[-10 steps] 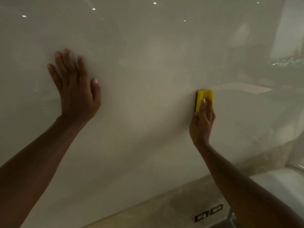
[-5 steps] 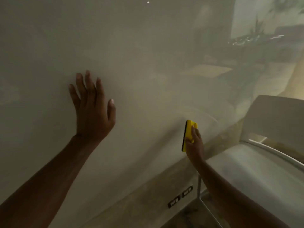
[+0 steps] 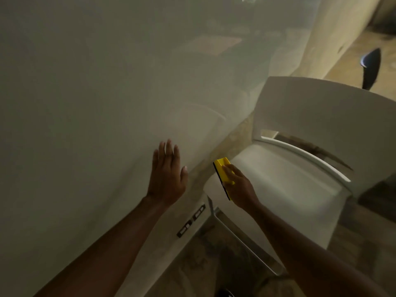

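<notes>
A glossy pale wall panel (image 3: 96, 93) fills the left and upper part of the view. My left hand (image 3: 167, 174) lies flat against it with fingers straight and together. My right hand (image 3: 237, 187) grips a yellow scrubbing pad (image 3: 222, 172) with a dark edge, low down near the panel's bottom border, just in front of a white chair. The pad's dark edge faces the wall.
A white plastic chair (image 3: 300, 168) with a metal frame stands close to the wall on the right. Two dark wall sockets (image 3: 190, 221) sit in the beige skirting strip below the panel. Brownish floor (image 3: 214, 264) shows at the bottom. A dark object (image 3: 369, 67) is at far right.
My right hand has carried the pad down the wall from mid-height to its lower border. My left hand has slid down and to the right with it. The view has tipped downward.
</notes>
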The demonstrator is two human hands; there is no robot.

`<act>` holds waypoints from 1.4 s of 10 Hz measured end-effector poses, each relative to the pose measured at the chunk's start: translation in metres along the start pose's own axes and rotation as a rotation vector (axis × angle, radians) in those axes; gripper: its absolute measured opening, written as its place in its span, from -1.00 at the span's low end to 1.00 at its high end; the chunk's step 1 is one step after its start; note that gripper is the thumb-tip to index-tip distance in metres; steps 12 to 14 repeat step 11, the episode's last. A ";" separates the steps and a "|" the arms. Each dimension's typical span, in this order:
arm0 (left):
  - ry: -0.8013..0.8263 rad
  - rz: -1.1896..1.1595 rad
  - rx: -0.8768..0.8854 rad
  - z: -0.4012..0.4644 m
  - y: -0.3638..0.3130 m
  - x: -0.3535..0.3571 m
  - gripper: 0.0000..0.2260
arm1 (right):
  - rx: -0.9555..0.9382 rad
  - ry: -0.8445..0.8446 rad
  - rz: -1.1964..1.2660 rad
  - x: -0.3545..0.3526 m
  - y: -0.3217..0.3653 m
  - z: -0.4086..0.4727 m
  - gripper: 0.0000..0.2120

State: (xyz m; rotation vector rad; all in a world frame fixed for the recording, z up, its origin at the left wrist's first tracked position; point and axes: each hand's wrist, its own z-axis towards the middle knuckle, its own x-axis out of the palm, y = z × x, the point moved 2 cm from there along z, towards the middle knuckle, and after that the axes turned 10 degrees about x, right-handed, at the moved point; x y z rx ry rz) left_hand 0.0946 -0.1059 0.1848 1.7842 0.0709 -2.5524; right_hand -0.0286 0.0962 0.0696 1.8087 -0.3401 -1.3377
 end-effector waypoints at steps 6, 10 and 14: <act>0.589 -0.114 0.135 0.032 -0.081 0.194 -0.36 | 0.083 0.285 -0.573 0.008 -0.124 0.037 -0.41; 0.584 -0.157 -0.025 0.003 -0.058 0.184 -0.37 | 0.049 0.311 -0.685 0.021 -0.122 0.040 -0.44; 0.537 -0.151 -0.094 -0.004 -0.047 0.163 -0.36 | 0.039 0.243 -0.585 0.023 -0.091 0.032 -0.44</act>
